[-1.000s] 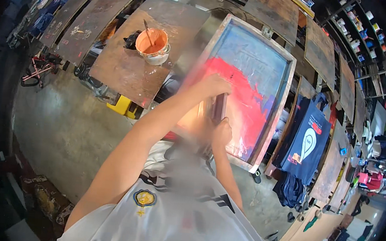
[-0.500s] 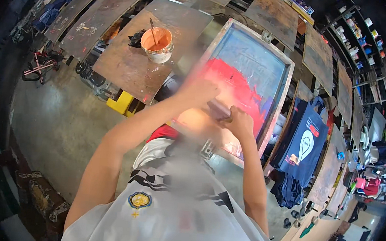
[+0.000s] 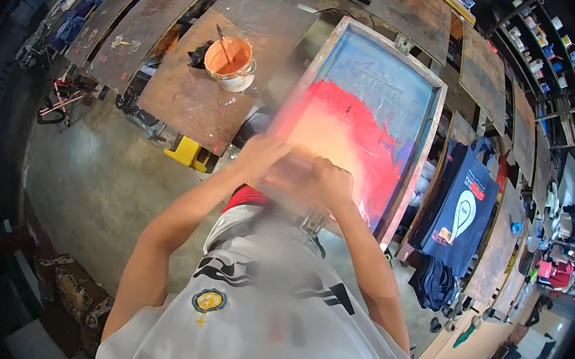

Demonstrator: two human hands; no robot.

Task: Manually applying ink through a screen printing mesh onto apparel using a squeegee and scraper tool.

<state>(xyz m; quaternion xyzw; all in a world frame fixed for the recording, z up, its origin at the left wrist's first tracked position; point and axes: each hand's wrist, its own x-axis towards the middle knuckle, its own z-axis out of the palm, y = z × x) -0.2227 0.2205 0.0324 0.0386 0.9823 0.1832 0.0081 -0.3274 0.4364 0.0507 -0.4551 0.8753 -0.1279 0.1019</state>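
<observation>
A wooden-framed printing screen [image 3: 424,141] lies before me, its blue mesh partly covered with red ink [image 3: 323,100] and a paler orange patch in the middle. At the near end of the mesh, a squeegee [image 3: 295,171] lies crosswise, blurred. My left hand [image 3: 264,155] is closed round its left end, and my right hand [image 3: 333,182] grips the right end with curled fingers. The squeegee's lower edge is too smeared to make out. A metal hinge clamp [image 3: 314,221] shows at the frame's near edge.
Left of the screen, a board [image 3: 192,94] carries a bucket of orange ink [image 3: 233,63] with a stick in it and a black rag. Dark blue printed bags [image 3: 456,209] lie on the right. A yellow object [image 3: 188,154] sits below the left board. Rows of boards stretch beyond.
Both hands have pulled the squeegee toward me and slightly left, from the mesh's lower middle to its near end. More of the orange patch now shows beyond them.
</observation>
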